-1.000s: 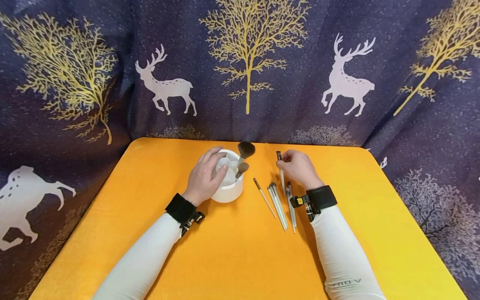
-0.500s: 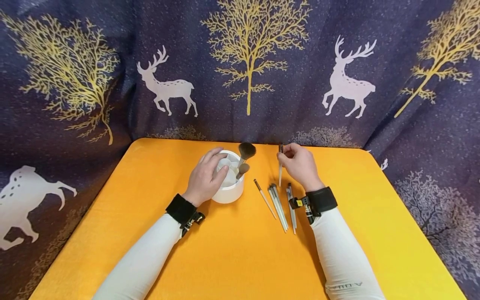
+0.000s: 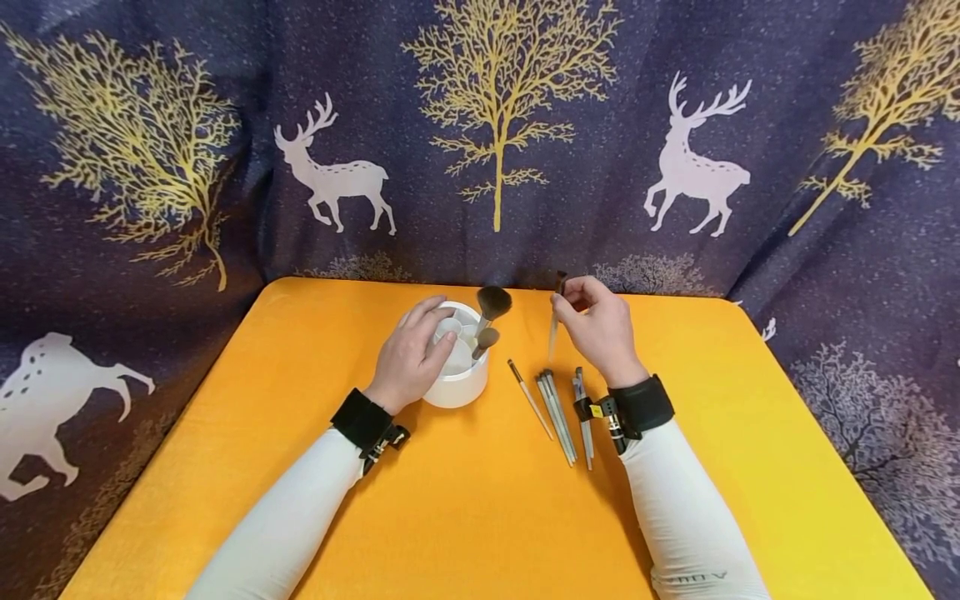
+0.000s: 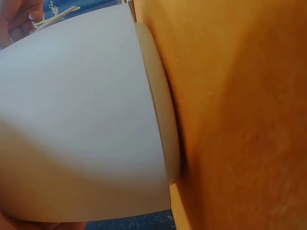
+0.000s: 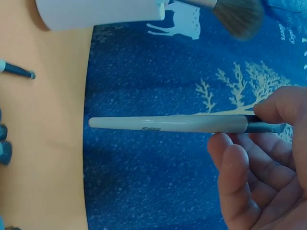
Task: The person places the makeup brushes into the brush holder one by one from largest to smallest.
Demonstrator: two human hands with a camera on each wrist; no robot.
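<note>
A round white makeup brush holder (image 3: 454,390) with inner compartments stands on the table; in the left wrist view its side wall (image 4: 86,110) fills much of the frame. My left hand (image 3: 411,352) grips it from the left, the thumb at its rim. Two dark-bristled makeup brushes, one large (image 3: 493,302) and one smaller (image 3: 486,339), stand in it. To its right, my right hand (image 3: 602,329) pinches a slim makeup brush (image 5: 182,124) near its dark ferrule. That brush is upright, pale handle down, raised above the table. Its bristles are partly hidden by the fingers in the right wrist view.
One thin brush (image 3: 529,399) lies alone on the orange table (image 3: 450,517). Beside it lies a cluster of brushes (image 3: 557,417), and more brushes (image 3: 587,437) lie under the right wrist camera. A dark curtain (image 3: 465,250) with deer and trees hangs behind the table's far edge.
My right hand has lifted the slim brush up and away from the loose brushes, its handle end now clear of them. My left hand and the holder have stayed in place.
</note>
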